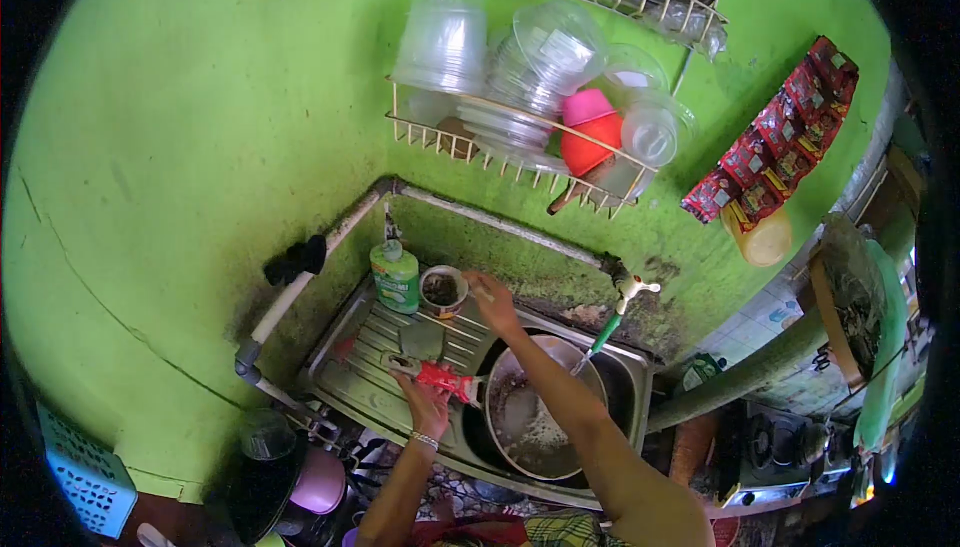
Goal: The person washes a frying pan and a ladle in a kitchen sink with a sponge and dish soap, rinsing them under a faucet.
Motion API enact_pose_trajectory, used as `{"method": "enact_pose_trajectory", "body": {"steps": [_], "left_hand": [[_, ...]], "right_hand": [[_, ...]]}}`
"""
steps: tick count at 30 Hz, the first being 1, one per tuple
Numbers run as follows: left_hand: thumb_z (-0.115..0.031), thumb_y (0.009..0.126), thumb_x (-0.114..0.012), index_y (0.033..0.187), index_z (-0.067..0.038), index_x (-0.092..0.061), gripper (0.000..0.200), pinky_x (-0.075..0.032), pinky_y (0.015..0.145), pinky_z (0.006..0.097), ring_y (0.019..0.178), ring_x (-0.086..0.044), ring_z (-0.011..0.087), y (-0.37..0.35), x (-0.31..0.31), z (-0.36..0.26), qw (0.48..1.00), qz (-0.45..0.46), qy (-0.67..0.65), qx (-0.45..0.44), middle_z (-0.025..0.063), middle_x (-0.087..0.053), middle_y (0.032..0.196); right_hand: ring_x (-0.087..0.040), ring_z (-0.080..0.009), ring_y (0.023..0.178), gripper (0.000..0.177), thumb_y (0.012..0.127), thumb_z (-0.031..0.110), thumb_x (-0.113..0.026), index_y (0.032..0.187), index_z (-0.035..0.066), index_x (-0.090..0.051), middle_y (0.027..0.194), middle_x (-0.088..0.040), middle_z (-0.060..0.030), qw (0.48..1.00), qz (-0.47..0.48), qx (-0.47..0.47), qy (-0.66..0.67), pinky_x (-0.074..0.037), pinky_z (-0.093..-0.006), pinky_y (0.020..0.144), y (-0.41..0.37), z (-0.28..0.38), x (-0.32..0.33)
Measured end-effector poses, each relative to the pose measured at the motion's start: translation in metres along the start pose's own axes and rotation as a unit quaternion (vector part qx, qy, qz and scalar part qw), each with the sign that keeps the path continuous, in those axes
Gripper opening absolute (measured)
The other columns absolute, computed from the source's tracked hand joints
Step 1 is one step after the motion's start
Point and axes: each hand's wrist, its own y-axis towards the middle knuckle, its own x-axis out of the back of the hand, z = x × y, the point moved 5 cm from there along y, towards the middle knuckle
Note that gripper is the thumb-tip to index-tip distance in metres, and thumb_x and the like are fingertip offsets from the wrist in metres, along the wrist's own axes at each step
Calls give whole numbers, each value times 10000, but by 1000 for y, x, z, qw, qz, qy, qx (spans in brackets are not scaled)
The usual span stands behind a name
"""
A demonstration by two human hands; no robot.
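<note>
My left hand [428, 405] grips the red handle [446, 381] of a metal pan [535, 417] that lies in the sink basin [628, 387]. The pan looks wet and soiled inside. My right hand [490, 299] reaches across to a small round container [442, 290] at the back of the drainboard; its fingers touch the rim, and whether they hold anything is unclear. A green dish-soap bottle [396, 278] stands just left of that container.
A tap [630, 292] with a green hose [604, 332] hangs over the basin. A wall rack [520, 137] above holds clear plastic containers and a pink-orange cup. Snack packets [780, 132] hang at the right. Pots and a pink bowl [320, 482] sit below the sink at the left.
</note>
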Motion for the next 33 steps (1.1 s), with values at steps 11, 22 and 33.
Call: {"method": "enact_pose_trajectory", "body": {"steps": [11, 22, 33], "left_hand": [[-666, 699, -288, 1018, -81, -411, 677, -406, 679, 309, 814, -505, 189, 0, -37, 16, 994, -32, 104, -26, 53, -512, 868], [-646, 711, -296, 955, -88, -418, 621, -430, 670, 323, 789, -511, 191, -24, -45, 16, 991, 2, 105, -81, 71, -509, 838], [-663, 712, -258, 1037, -75, -387, 683, -382, 687, 299, 790, -486, 178, -37, -41, 17, 985, -14, 148, -87, 81, -512, 877]], "right_hand": [[-446, -236, 883, 402, 795, 402, -378, 1016, 70, -424, 929, -450, -61, 565, -218, -453, 654, -320, -418, 835, -177, -166, 74], [-295, -326, 1090, 544, 820, 350, -270, 1237, 19, -158, 1251, -212, -194, 523, -216, -341, 751, -244, -422, 933, -128, -122, 73], [-165, -363, 1176, 525, 840, 212, -292, 1189, -131, -100, 1256, -118, -280, 518, -60, -364, 772, -161, -411, 980, -136, -75, 96]]}}
